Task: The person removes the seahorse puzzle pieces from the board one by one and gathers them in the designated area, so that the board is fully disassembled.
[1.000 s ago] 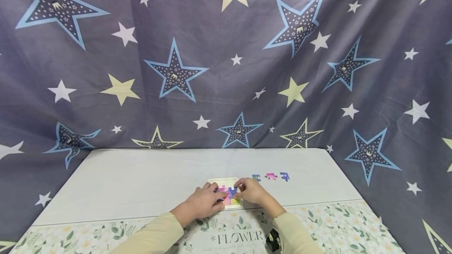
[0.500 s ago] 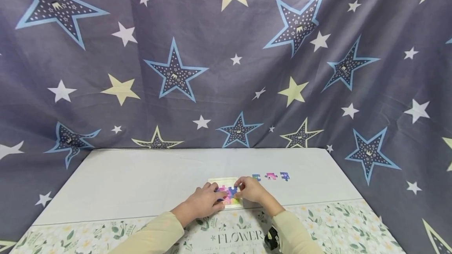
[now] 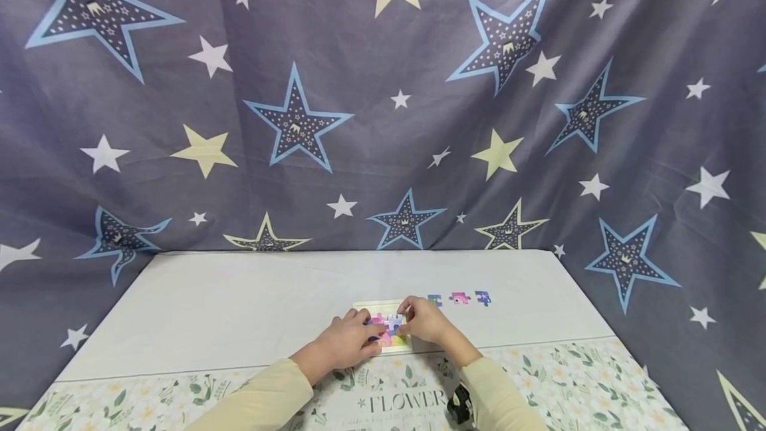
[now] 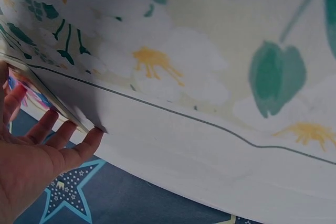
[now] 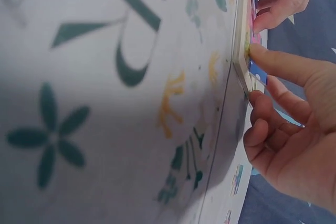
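A small pale-rimmed jigsaw tray (image 3: 374, 304) lies near the front of the white surface, with pink, blue and yellow pieces in its lower part. My left hand (image 3: 347, 340) holds its left side, index finger over the pieces; in the left wrist view the other fingers of this left hand (image 4: 39, 150) spread along the tray's edge (image 4: 52, 98). Over the tray's right side my right hand (image 3: 423, 322) pinches a blue jigsaw piece (image 3: 393, 320) between thumb and index finger. The right wrist view shows the right hand (image 5: 294, 114) at the tray's edge (image 5: 242, 56), its remaining fingers curled.
Three loose jigsaw pieces lie right of the tray: a blue-green one (image 3: 435, 300), a pink one (image 3: 459, 298) and a blue one (image 3: 483, 298). A flowered cloth (image 3: 568, 384) covers the front. A starred curtain (image 3: 359, 38) hangs behind.
The blue piece in my right hand has tilted, and its face now shines paler. Both hands and the tray stay almost where they were.
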A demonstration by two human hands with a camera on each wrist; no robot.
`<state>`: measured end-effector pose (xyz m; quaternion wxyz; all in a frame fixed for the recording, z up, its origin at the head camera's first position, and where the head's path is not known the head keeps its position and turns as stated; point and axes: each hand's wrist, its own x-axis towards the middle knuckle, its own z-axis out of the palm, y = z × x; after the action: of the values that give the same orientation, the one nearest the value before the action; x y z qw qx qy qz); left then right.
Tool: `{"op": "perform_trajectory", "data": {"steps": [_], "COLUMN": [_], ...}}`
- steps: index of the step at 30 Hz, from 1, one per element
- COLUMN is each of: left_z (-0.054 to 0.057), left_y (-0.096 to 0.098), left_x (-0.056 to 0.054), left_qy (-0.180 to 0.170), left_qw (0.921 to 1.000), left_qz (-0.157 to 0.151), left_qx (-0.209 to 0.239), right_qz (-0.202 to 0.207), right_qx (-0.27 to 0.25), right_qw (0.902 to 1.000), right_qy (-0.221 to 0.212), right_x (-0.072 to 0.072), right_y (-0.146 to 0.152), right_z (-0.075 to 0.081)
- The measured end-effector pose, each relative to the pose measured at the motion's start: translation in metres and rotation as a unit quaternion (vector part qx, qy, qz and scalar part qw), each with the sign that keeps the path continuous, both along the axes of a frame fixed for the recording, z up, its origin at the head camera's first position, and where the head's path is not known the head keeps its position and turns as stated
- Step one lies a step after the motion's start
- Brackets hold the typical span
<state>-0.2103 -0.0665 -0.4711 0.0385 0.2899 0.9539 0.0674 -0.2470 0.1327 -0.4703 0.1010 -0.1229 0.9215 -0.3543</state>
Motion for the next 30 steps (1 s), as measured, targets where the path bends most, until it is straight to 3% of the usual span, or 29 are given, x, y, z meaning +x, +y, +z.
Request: {"op": "perform_trajectory", "data": {"steps": [17,30], "left_z": [-0.0018,-0.0024], "left_y": [0.0009,0.0014], "left_x": [-0.0003,-0.0005], "left_qy": [-0.001,0.0], "left_qw": [1.0,1.0], "left_qz": [0.005,0.006], "left_qx": [0.002,0.001], "right_qz": [0.006,-0.008], "right_qx": [-0.021,-0.028], "right_qw": [0.9989,0.999], "right_qy": [0.041,0.035], "right_x": [0.0043,0.0041], "right_y": [-0.0006,-0.0012], "right_z": [-0.0013,-0.0048]}}
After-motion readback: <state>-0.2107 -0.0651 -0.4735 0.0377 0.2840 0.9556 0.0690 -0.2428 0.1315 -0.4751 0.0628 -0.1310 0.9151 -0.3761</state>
